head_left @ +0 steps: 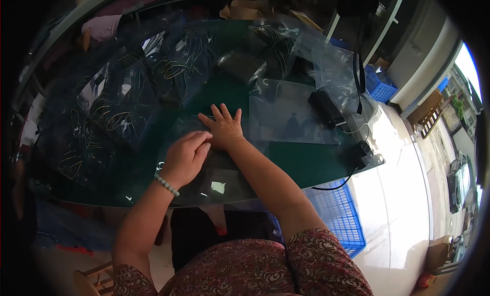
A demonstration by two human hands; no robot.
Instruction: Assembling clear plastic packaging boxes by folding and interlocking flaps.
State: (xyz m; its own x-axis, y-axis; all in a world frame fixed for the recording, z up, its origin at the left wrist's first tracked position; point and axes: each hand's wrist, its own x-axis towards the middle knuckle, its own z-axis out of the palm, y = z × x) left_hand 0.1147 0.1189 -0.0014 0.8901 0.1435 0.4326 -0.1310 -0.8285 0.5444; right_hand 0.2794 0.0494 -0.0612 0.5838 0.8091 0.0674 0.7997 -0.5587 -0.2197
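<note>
Both my hands are over a clear plastic bag (217,176) on the dark green table (293,161). My right hand (223,127) lies flat on it with its fingers spread, holding nothing. Beside it, my left hand (186,156), with a beaded bracelet at the wrist, is bent inward. Its fingertips come up to the right hand's thumb side, and its thumb stands apart from its fingers. Just right of my right hand lies a flat clear plastic bag (291,112).
Several clear bags (122,99) with dark contents and thin yellowish loops cover the table's left side. A black box-shaped device (325,108) with cables rests at the right. A blue plastic crate (339,214) stands below the table's right edge. Another person (102,28) is at far left.
</note>
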